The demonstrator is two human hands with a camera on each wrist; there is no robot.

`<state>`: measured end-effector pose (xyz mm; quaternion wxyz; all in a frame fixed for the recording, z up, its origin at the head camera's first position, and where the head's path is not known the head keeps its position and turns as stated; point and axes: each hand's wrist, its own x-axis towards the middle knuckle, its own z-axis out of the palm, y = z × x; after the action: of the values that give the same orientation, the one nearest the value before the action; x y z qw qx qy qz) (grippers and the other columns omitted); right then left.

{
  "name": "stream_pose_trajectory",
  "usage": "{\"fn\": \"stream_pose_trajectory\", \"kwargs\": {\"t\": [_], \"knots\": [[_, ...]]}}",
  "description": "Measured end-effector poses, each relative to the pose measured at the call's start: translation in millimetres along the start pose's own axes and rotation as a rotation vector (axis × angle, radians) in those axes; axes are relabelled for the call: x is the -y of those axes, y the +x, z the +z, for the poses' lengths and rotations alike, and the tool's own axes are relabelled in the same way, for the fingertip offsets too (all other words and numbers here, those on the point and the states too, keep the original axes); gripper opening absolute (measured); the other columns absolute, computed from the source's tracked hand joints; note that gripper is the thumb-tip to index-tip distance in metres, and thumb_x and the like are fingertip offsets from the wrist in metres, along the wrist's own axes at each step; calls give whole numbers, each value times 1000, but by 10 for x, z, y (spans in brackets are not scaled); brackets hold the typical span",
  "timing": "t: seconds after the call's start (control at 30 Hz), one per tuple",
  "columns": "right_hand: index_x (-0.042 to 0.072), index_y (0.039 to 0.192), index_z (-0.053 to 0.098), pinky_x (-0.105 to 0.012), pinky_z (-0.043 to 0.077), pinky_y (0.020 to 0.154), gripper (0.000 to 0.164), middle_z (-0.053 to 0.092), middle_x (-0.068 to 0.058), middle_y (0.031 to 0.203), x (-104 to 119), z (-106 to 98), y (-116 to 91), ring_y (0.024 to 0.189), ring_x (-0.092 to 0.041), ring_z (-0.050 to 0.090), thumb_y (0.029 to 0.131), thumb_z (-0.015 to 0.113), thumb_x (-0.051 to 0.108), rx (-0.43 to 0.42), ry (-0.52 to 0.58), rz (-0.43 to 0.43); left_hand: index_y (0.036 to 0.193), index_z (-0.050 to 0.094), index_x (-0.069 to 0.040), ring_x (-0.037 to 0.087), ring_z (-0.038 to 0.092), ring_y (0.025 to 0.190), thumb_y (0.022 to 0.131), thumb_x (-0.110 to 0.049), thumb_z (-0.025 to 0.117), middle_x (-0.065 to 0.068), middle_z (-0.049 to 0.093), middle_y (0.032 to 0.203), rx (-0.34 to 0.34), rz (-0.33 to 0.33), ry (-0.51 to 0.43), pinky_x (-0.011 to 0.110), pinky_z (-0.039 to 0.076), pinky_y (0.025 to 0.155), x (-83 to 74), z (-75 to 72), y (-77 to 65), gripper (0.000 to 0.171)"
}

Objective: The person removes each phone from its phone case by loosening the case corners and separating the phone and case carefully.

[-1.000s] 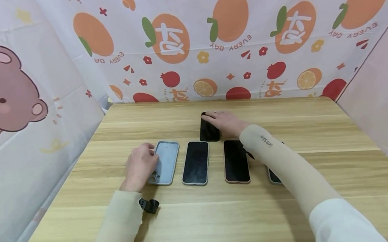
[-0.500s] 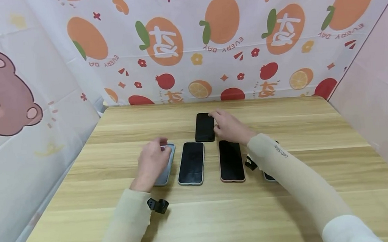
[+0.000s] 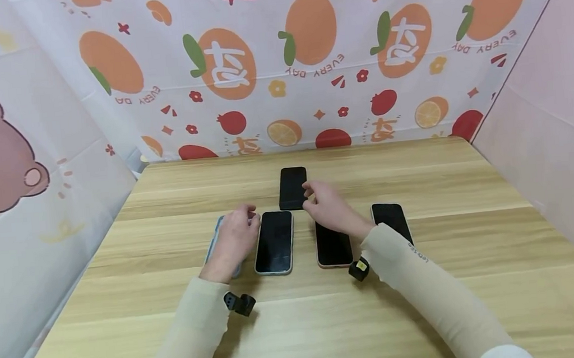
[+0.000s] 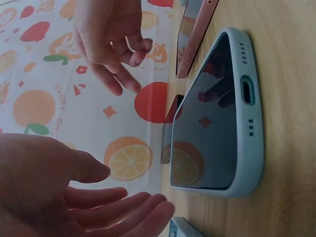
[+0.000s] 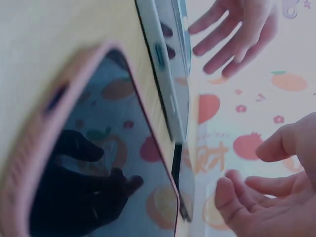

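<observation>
My left hand (image 3: 235, 233) hovers over the light blue phone case (image 3: 213, 244), covering much of it, with loosely bent fingers and nothing in them. Beside it on the table lies a phone in a pale blue case (image 3: 274, 243), screen up; the left wrist view shows that phone's charging-port end (image 4: 248, 91). My right hand (image 3: 330, 205) is raised above the far end of a pink-cased phone (image 3: 334, 247), relaxed and holding nothing. Its fingertips appear close to the right edge of a black phone (image 3: 291, 187) lying farther back. Whether they touch it cannot be told.
Another phone in a light case (image 3: 390, 218) lies to the right, partly behind my right sleeve (image 3: 426, 280). A wooden table (image 3: 298, 324) carries everything. A fruit-printed cloth (image 3: 270, 90) hangs behind its far edge, with plain cloth at both sides.
My right hand has come off the black phone and drawn back toward me. My left hand has lifted and shifted right over the blue case. The head view has turned slightly right.
</observation>
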<state>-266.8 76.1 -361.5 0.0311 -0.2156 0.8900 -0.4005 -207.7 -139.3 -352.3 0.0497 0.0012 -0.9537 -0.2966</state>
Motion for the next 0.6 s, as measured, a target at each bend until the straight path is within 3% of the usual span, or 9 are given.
{"fn": "stream_pose_trajectory", "kwargs": {"t": [0.23,0.37,0.5,0.6], "knots": [[-3,140,47,-29,55,65,45,66,-17,115,131,102,-136,70,-21,66,98,48,13,191,119,48,125,60,6,27,66,96,100,-9,48,21,69,116,69,-20,35,39,56,81,-43,30,18,32],[-2,145,42,-27,58,70,49,70,-16,90,184,152,-203,56,-21,68,100,47,16,293,160,107,125,60,6,26,65,91,99,-9,48,21,69,114,108,-42,50,38,56,79,-62,34,16,33],[-3,151,30,-32,60,66,57,69,-15,66,216,196,-244,47,-22,66,100,46,17,372,185,176,126,59,7,26,65,92,99,-14,50,22,68,115,153,-63,50,38,57,80,-68,39,15,35],[-5,149,32,-37,60,57,56,67,-15,61,219,244,-255,45,-22,65,100,46,17,407,215,221,127,59,6,25,65,92,100,-17,50,21,67,117,174,-86,38,37,57,78,-70,42,9,36]]}}
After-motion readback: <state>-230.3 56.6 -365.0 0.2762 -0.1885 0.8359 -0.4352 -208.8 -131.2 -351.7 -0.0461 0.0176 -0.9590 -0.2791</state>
